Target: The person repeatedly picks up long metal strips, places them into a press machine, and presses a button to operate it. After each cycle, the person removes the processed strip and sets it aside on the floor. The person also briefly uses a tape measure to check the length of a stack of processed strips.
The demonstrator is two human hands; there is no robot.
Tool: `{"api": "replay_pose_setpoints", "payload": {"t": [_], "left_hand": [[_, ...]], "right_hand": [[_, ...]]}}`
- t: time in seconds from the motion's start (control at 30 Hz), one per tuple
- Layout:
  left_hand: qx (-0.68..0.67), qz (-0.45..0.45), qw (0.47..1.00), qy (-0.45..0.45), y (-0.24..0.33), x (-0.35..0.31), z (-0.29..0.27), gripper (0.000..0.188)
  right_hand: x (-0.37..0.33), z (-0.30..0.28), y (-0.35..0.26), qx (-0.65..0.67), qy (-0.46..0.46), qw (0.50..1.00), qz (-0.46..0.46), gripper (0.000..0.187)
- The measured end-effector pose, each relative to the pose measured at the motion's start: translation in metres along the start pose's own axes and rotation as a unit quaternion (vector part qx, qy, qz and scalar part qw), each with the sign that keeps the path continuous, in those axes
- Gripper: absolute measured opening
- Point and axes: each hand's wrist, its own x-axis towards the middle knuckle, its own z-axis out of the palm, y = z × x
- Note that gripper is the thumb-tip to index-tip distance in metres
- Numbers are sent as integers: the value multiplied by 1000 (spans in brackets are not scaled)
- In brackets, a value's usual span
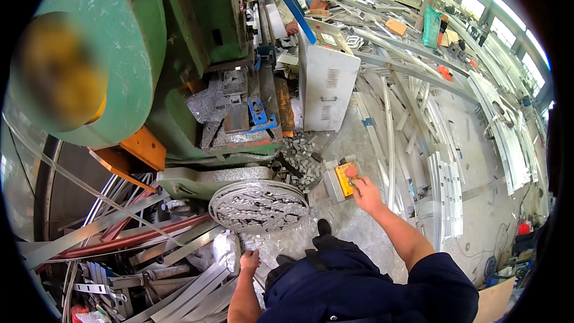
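My right hand (366,194) reaches forward to a yellow control box (344,180) with a large red mushroom button (351,171). Its fingers are bent against the box's right side, just below the red button; the small part under the fingertips is hidden. The control box sits on a grey stand (332,183) beside a heap of small cut metal pieces (299,158). Low at my left side hangs my left hand (250,261), its fingers curled into a loose fist. A white plastic bag (226,251) lies close by it.
A green press machine (179,113) with a big flywheel (128,54) fills the left. In front stands a round container (258,206) of metal scraps. A grey cabinet (327,87) stands behind. Long metal profiles (445,197) cover the right floor; strips (191,299) pile up at lower left.
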Motion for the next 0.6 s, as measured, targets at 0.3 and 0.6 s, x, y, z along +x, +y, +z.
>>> {"api": "replay_pose_setpoints", "payload": {"t": [0.3, 0.6], "left_hand": [[248, 9, 967, -52, -19, -30, 45, 49], [37, -67, 996, -54, -60, -32, 12, 41]], "right_hand": [[-10, 5, 2, -14, -4, 997, 76, 43], [-14, 16, 1, -11, 24, 998, 59, 39]]}}
